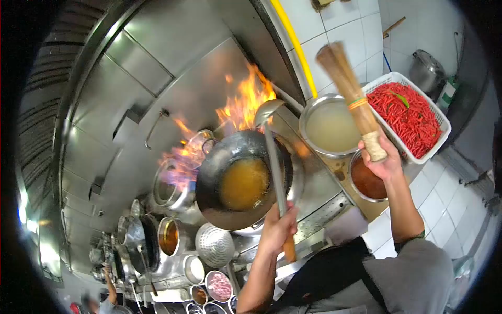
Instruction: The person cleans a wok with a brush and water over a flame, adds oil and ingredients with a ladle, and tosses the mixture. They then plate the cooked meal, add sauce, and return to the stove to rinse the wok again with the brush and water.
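Observation:
Fingers wrapped round its handle, my left hand [278,227] holds a long metal ladle [274,157] whose bowl is above the far edge of a black wok [214,201]. Brownish-yellow liquid [244,183] lies in the wok, and flames [248,102] rise behind it. My right hand [388,163] grips the bound lower end of a bamboo brush [351,89], raised with its bristles up and slightly blurred. Below the brush stand a metal pot of cloudy liquid [327,125] and a pot of reddish-brown sauce [366,178].
A white basket of red chillies [405,112] stands at the right. Toward the lower left are a perforated strainer [215,245], a pot of dark oil [170,236] and a bowl of raw meat [219,286]. Another person's arm [110,285] shows at the far lower left.

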Tool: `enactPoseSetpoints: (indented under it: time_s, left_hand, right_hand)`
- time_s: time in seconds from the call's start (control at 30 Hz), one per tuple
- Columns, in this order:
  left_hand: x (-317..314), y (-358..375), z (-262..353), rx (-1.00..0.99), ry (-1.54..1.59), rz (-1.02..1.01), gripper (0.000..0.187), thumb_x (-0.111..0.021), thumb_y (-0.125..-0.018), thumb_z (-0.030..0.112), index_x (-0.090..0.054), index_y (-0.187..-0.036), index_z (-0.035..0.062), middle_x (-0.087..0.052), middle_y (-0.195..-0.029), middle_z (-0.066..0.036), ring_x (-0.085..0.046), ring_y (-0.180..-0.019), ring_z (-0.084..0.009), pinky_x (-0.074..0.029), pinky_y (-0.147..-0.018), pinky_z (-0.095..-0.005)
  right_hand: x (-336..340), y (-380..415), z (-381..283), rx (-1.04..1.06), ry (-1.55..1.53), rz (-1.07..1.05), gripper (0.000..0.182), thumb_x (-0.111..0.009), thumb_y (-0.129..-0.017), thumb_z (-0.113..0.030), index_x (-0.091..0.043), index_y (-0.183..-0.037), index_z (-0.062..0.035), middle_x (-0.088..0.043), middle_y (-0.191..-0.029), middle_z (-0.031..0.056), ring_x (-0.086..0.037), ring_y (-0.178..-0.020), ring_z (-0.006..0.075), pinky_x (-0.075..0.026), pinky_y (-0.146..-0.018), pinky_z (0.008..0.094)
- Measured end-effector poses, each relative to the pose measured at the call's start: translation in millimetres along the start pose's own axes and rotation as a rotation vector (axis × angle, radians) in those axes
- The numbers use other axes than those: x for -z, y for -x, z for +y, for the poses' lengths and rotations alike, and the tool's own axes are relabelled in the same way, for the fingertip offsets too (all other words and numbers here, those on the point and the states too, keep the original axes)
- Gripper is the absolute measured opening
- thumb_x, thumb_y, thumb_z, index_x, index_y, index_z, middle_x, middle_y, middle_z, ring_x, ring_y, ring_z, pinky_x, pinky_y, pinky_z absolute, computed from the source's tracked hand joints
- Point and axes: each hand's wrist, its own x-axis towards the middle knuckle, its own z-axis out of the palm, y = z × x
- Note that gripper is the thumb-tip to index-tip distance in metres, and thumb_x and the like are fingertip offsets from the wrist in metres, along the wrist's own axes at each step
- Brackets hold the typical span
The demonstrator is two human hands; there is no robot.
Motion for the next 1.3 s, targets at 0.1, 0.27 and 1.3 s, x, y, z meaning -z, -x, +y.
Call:
enactPoseSetpoints:
  time_s: [0.1,0.27,1.3]
  left_hand:
    - [-43.3,-53.9,-15.7,0.027,-0.126,-0.042,0.028,-0.062,-0.093,0.023,-0.053,-0.107,0.0009,-0.053,-0.075,-0.003,-0.051,-0.058,-0.0118,-0.041,-0.053,-0.0272]
    - [-115.4,-124.3,-64.2,-0.002,-0.098,0.040,0.043,-0.058,-0.095,0.031,-0.049,-0.118,-0.0040,-0.061,-0.079,-0.010,-0.059,-0.063,-0.0179,-0.049,-0.058,-0.0344]
    - [87.7,-11.2,-107.0,-0.668,-1.054,0.704,0.033,-0.070,-0.086,0.024,-0.063,-0.106,-0.0005,-0.061,-0.099,-0.019,-0.057,-0.091,-0.0366,-0.047,-0.081,-0.0451]
  right_hand:
    - [-45.3,5.6,-27.3,0.126,0.163,0.079,0.070,-0.059,-0.092,-0.029,-0.025,-0.151,-0.0112,-0.061,-0.116,0.0264,-0.067,-0.077,0.0251,-0.059,-0.058,0.0341]
    - [-69.9,-10.9,-42.7,0.206,0.541,0.028,0.064,-0.063,-0.091,-0.025,-0.036,-0.145,-0.0032,-0.062,-0.116,0.0232,-0.067,-0.075,0.0187,-0.055,-0.050,0.0246]
    - [-223.9,-161.1,209.5,-0.709,1.759,-1.436,0.050,-0.072,-0.086,-0.023,-0.061,-0.133,-0.0088,-0.068,-0.074,0.0062,-0.063,-0.053,0.0123,-0.051,-0.050,0.0301]
